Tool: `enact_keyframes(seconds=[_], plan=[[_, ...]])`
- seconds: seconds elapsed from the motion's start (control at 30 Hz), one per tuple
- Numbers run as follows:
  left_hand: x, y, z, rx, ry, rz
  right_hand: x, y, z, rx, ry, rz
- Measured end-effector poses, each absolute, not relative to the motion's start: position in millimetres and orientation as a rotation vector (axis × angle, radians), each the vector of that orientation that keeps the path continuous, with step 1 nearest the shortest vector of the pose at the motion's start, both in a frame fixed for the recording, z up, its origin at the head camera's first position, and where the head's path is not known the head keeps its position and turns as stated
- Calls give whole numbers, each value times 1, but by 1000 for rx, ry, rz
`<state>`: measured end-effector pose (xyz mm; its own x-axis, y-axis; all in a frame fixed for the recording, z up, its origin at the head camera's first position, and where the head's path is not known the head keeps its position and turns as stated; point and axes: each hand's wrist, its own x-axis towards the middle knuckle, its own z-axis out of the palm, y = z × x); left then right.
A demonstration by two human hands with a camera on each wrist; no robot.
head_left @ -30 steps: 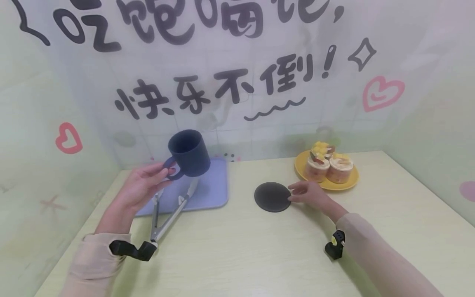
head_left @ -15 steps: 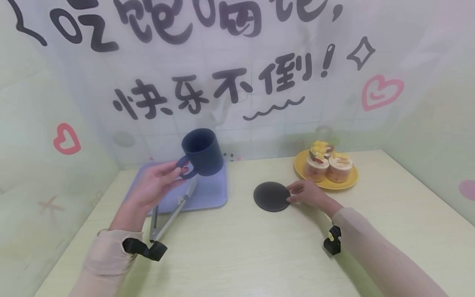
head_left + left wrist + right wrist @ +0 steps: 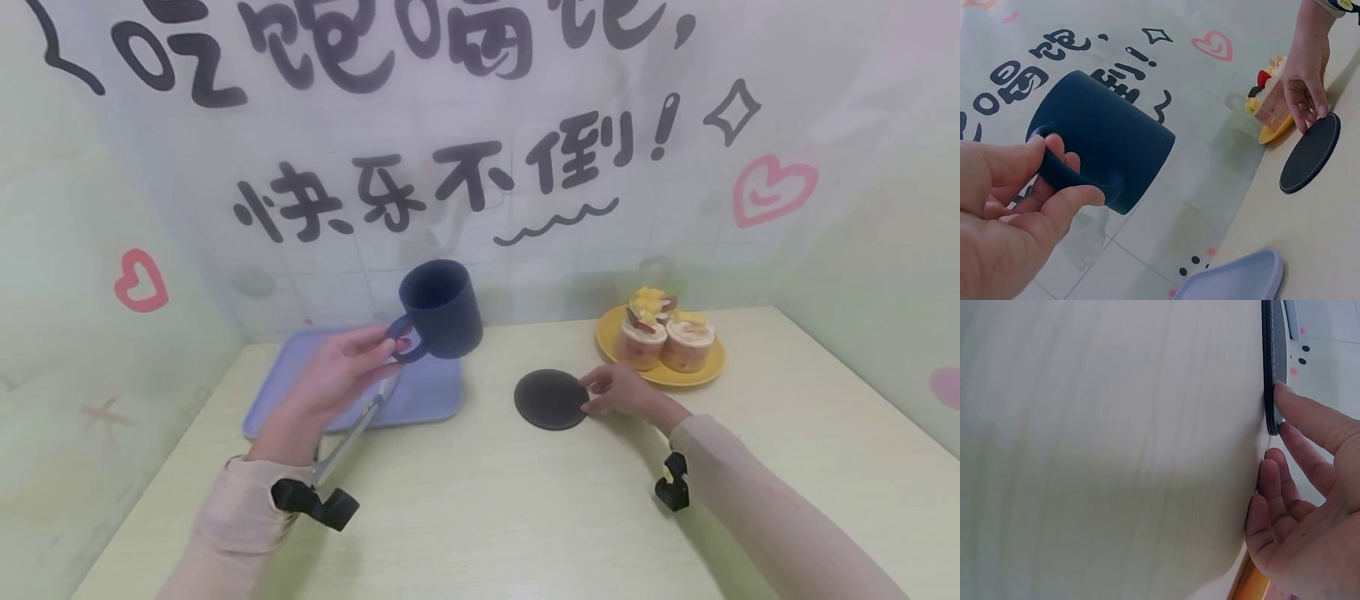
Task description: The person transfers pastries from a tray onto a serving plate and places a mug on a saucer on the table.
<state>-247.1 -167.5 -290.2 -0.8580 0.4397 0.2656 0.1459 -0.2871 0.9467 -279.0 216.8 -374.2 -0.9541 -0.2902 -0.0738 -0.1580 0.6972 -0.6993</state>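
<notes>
My left hand (image 3: 341, 371) pinches the handle of a dark blue mug (image 3: 450, 321) between thumb and fingers, holding it raised and tilted above the right part of the lilac tray (image 3: 431, 396). The left wrist view shows the thumb and fingertips around the handle of the mug (image 3: 1100, 140). To the right, a round black coaster (image 3: 547, 400) with a stitched rim lies flat on the table. My right hand (image 3: 626, 392) rests beside it, thumb and index fingertip at its right edge. In the right wrist view the other fingers bend loosely next to the coaster (image 3: 1269, 375).
Metal tongs (image 3: 348, 442) lean on the tray's front edge, partly hidden by the left arm. Behind the right hand stands a yellow plate (image 3: 712, 371) with several cream-topped dessert cups (image 3: 688, 343). A printed wall (image 3: 525, 275) closes off the back of the table.
The left hand has carried the mug rightward across the tray, nearer the coaster. The right hand stays at the coaster's edge, its forearm shifted slightly, and the coaster lies where it was.
</notes>
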Motion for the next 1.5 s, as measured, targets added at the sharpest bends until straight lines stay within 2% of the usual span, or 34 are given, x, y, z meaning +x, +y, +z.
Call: enact_keyframes(seconds=[0.87,1.5], plan=[[-259,-111,-317,578,1843,2158,-280,218,-373,-353,2734,-1082],[-266,-84,-342,566,1855,2043,-280,218,-373,-318,2724,-1076]])
